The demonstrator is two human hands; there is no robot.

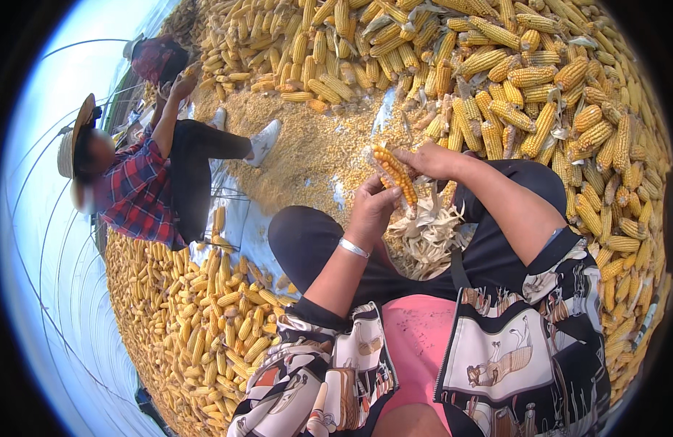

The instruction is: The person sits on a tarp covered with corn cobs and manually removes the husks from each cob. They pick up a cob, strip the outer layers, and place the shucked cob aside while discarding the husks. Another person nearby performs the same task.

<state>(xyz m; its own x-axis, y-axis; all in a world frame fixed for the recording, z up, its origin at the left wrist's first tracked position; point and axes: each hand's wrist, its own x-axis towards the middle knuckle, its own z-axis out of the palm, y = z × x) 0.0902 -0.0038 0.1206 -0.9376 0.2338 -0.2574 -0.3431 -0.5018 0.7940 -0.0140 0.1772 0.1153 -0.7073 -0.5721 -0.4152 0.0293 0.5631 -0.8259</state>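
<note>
Head view showed a yellow-orange corn cob (396,175) tilted between the person's two hands, above the lap, its upper end leaning left. The left hand (373,211) was at its lower left side, the grip closed around it between thumb and bent fingers. The right hand (432,162) met its upper right side, fingers curled in; how far that grip wrapped behind the cob could not be told. A silver-coloured bracelet (354,247) circled the left wrist, below and left of the cob.

Just under the cob, pale dry husks (432,229) lay bunched between the legs, in dark trousers (303,240). Nearer the wearer, below the cob, were a pink top (420,335) and a printed jacket (507,349). Loose kernels (293,171) spread left of the cob, partly over a white sheet (252,229). Heaped corn cobs (555,109) rose to the right of it and beyond it, and another heap (212,328) lay to its lower left.

Well left of the cob sat a co-worker in a red-and-blue plaid shirt (140,191), a straw hat (68,153) and white shoes (264,143). Farther off, to its upper left, was a second person (158,60).
</note>
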